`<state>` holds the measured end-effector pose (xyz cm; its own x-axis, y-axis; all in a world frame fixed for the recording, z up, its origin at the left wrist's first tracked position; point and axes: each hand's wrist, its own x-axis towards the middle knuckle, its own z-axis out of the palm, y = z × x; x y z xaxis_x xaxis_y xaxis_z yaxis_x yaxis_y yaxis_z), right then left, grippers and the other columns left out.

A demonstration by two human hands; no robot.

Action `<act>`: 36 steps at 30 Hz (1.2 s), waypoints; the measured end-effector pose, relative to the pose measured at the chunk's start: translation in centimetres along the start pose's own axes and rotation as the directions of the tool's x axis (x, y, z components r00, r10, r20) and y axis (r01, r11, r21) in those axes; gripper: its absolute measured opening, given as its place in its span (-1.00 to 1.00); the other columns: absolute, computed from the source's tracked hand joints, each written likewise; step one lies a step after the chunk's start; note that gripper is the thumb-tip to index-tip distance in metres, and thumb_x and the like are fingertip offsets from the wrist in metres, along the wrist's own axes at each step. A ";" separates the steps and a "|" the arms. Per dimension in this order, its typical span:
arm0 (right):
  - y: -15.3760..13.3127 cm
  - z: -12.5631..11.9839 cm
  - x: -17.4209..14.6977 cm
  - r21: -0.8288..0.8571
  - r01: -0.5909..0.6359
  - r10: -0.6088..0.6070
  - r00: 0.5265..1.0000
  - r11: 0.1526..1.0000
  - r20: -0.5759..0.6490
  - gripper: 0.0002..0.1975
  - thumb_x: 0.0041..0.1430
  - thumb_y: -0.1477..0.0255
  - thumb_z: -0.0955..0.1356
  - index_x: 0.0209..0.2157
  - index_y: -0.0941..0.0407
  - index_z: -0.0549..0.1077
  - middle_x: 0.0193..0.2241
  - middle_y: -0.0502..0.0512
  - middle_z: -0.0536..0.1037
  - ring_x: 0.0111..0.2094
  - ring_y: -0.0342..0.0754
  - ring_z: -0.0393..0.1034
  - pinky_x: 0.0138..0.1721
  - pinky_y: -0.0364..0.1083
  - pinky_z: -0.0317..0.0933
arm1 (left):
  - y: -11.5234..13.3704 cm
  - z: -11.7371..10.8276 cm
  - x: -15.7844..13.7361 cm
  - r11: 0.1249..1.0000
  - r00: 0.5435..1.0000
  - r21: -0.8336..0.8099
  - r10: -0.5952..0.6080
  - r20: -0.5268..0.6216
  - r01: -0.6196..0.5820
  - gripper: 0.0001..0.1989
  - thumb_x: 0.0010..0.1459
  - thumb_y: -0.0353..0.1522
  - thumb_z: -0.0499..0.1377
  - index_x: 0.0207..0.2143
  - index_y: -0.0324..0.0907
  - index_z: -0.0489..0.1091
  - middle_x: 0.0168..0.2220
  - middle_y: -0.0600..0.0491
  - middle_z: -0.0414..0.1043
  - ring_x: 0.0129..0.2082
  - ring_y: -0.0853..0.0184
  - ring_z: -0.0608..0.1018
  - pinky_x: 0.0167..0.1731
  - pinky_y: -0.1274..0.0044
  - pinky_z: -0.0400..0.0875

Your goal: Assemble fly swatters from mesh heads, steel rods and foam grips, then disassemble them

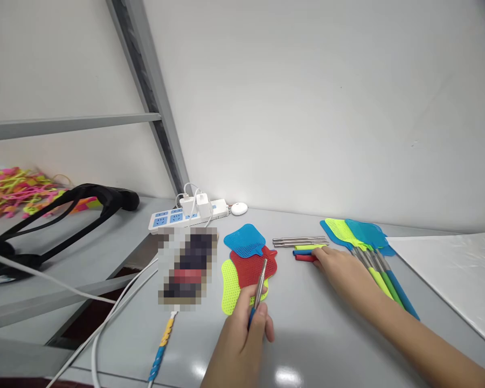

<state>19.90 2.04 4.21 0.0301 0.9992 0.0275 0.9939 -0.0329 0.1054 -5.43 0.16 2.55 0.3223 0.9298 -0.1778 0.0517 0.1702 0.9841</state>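
Bench (307, 328) bore loose mesh paddles (250, 265) just beyond the left hand (243, 326), whose fingers grasped a blue-ended metal rod (261, 284). The right hand (339, 268) touched coloured tubes (304, 258) lying right of the paddles, its grip impossible to tell. Picking a tube seemed the step in hand; the next move likely called for separating one from its neighbours.

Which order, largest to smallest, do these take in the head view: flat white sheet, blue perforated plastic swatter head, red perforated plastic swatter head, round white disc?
1. White sheet, cropped by the frame
2. Blue swatter head and red swatter head: unsure; the red is nearer and partly covered
3. White disc
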 end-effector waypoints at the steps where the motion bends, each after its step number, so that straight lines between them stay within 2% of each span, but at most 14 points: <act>1: 0.1 -0.2 0.2 0.001 0.004 -0.004 1.000 1.000 0.004 -0.81 0.30 0.51 0.18 -0.26 0.11 0.41 -0.30 0.18 0.54 -0.33 0.09 0.43 -0.41 -0.03 0.06 | 0.1 0.1 0.1 0.999 1.000 0.042 0.023 -0.011 -0.023 -0.59 0.21 -0.05 0.08 -0.04 -0.13 0.32 -0.61 0.17 0.34 -0.67 0.39 0.26 -0.61 0.60 0.09; 5: -0.4 -1.7 1.4 0.036 0.036 -0.036 0.999 0.999 0.011 -0.85 0.29 0.47 0.22 -0.27 0.09 0.42 -0.28 0.18 0.56 -0.29 0.10 0.44 -0.37 -0.03 0.10 | 0.4 0.3 -0.2 0.989 0.996 0.148 0.035 -0.076 -0.024 -0.58 0.22 -0.06 0.09 -0.01 -0.11 0.38 -0.53 0.14 0.30 -0.50 0.31 0.33 -0.46 0.56 0.15; 8: -2.6 -3.3 4.0 0.249 0.072 -0.072 0.997 0.966 -0.010 -0.80 0.32 0.35 0.22 -0.17 0.07 0.44 -0.19 0.18 0.56 -0.18 0.12 0.44 -0.28 -0.03 0.14 | 0.5 0.4 -0.6 0.994 0.995 0.112 0.016 -0.094 -0.005 -0.57 0.21 -0.07 0.10 0.03 -0.10 0.38 -0.52 0.13 0.31 -0.49 0.28 0.34 -0.46 0.55 0.15; 11: -5.6 -4.2 7.8 0.382 0.080 -0.096 0.995 0.921 0.024 -0.56 0.29 0.10 0.21 0.03 0.10 0.36 -0.14 0.24 0.55 -0.12 0.13 0.43 -0.24 -0.03 0.18 | 0.5 0.5 -0.9 0.991 0.993 0.134 0.024 -0.114 -0.008 -0.59 0.23 -0.09 0.08 0.01 -0.09 0.41 -0.51 0.11 0.33 -0.47 0.26 0.37 -0.43 0.54 0.17; 13: -7.2 -4.0 10.3 0.431 0.072 -0.116 0.990 0.900 0.075 -0.35 0.17 -0.03 0.28 0.09 0.17 0.31 -0.12 0.31 0.53 -0.11 0.18 0.43 -0.25 -0.03 0.20 | 0.6 0.6 -1.0 0.982 0.991 0.190 0.027 -0.130 -0.002 -0.61 0.25 -0.09 0.05 0.00 -0.09 0.42 -0.47 0.08 0.37 -0.43 0.24 0.39 -0.40 0.52 0.19; 15: -8.2 -3.5 12.3 0.473 0.058 -0.131 0.984 0.879 0.124 -0.19 0.02 -0.08 0.37 0.12 0.21 0.27 -0.09 0.37 0.51 -0.10 0.22 0.42 -0.25 -0.02 0.21 | 0.7 0.5 -1.1 0.974 0.989 0.225 0.045 -0.139 -0.013 -0.61 0.27 -0.11 0.02 0.00 -0.09 0.41 -0.40 0.05 0.42 -0.38 0.23 0.42 -0.36 0.51 0.21; 20: -8.6 -2.0 14.5 0.577 0.011 -0.158 0.966 0.817 0.204 -0.03 -0.13 0.03 0.48 0.22 0.23 0.14 -0.05 0.35 0.49 -0.12 0.19 0.43 -0.25 -0.03 0.24 | 0.2 0.5 -1.3 0.962 0.985 0.268 0.092 -0.146 -0.050 -0.62 0.28 -0.12 -0.02 -0.03 -0.10 0.42 -0.36 0.03 0.46 -0.33 0.22 0.44 -0.35 0.50 0.22; 24: -8.5 -1.5 14.7 0.663 -0.058 -0.120 0.968 0.747 0.220 -0.05 -0.25 0.21 0.56 0.17 0.25 0.22 -0.05 0.39 0.49 -0.09 0.23 0.40 -0.20 0.01 0.24 | -0.1 0.6 -1.3 0.961 0.985 0.274 0.083 -0.153 -0.038 -0.59 0.27 -0.10 -0.02 -0.01 -0.11 0.41 -0.42 0.05 0.40 -0.34 0.21 0.43 -0.38 0.50 0.21; 26: -8.5 -1.6 14.6 0.734 -0.105 -0.108 0.965 0.671 0.237 -0.13 -0.33 0.28 0.59 0.06 0.25 0.33 -0.12 0.36 0.52 -0.15 0.22 0.42 -0.23 0.02 0.26 | 0.0 0.5 -1.2 0.966 0.985 0.253 0.091 -0.148 -0.052 -0.59 0.26 -0.10 -0.02 -0.02 -0.11 0.42 -0.46 0.06 0.36 -0.36 0.22 0.42 -0.39 0.51 0.21; 28: -8.6 -2.1 14.2 0.819 -0.152 -0.114 0.960 0.553 0.255 -0.33 -0.34 0.32 0.59 -0.12 0.23 0.43 -0.25 0.27 0.57 -0.25 0.15 0.45 -0.29 0.01 0.29 | 0.2 0.4 -1.2 0.971 0.985 0.225 0.108 -0.134 -0.075 -0.60 0.25 -0.10 0.00 -0.05 -0.11 0.42 -0.48 0.08 0.34 -0.41 0.25 0.40 -0.41 0.52 0.21; 30: -8.6 -2.9 13.6 0.903 -0.185 -0.125 0.960 0.388 0.250 -0.55 -0.22 0.31 0.55 -0.28 0.19 0.45 -0.37 0.17 0.57 -0.35 0.06 0.46 -0.34 -0.02 0.32 | 0.4 0.3 -1.1 0.976 0.986 0.199 0.115 -0.120 -0.090 -0.62 0.25 -0.10 0.01 -0.07 -0.12 0.43 -0.48 0.09 0.33 -0.43 0.27 0.38 -0.42 0.54 0.21; 32: -8.4 -4.1 12.4 0.963 -0.186 -0.094 0.974 0.193 0.207 -0.70 -0.06 0.27 0.48 -0.34 0.15 0.42 -0.43 0.10 0.55 -0.42 -0.03 0.44 -0.38 -0.06 0.33 | 0.5 0.2 -1.1 0.980 0.987 0.176 0.114 -0.111 -0.093 -0.62 0.25 -0.11 0.02 -0.08 -0.13 0.42 -0.47 0.09 0.33 -0.43 0.28 0.37 -0.42 0.55 0.22; 34: -7.9 -5.6 10.6 0.990 -0.144 0.000 0.990 0.006 0.144 -0.75 0.08 0.22 0.39 -0.34 0.10 0.36 -0.49 0.01 0.49 -0.50 -0.11 0.37 -0.46 -0.11 0.29 | 0.5 0.2 -1.1 0.984 0.988 0.150 0.114 -0.103 -0.098 -0.62 0.25 -0.10 0.03 -0.07 -0.14 0.42 -0.47 0.09 0.33 -0.44 0.30 0.36 -0.40 0.55 0.23; 36: -7.1 -6.9 8.1 0.989 -0.075 0.123 0.988 -0.126 0.091 -0.73 0.15 0.17 0.32 -0.41 0.06 0.26 -0.61 -0.11 0.33 -0.63 -0.19 0.19 -0.58 -0.16 0.18 | 0.3 0.4 -1.2 0.989 0.989 0.105 0.117 -0.095 -0.106 -0.59 0.24 -0.08 0.04 -0.06 -0.15 0.42 -0.47 0.10 0.32 -0.45 0.32 0.35 -0.39 0.54 0.25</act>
<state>12.35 10.21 10.57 0.1612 0.9856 -0.0503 -0.0228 -0.0472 -0.9986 -5.46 -1.03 3.08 0.2351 0.9700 -0.0617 0.1165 0.0349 0.9926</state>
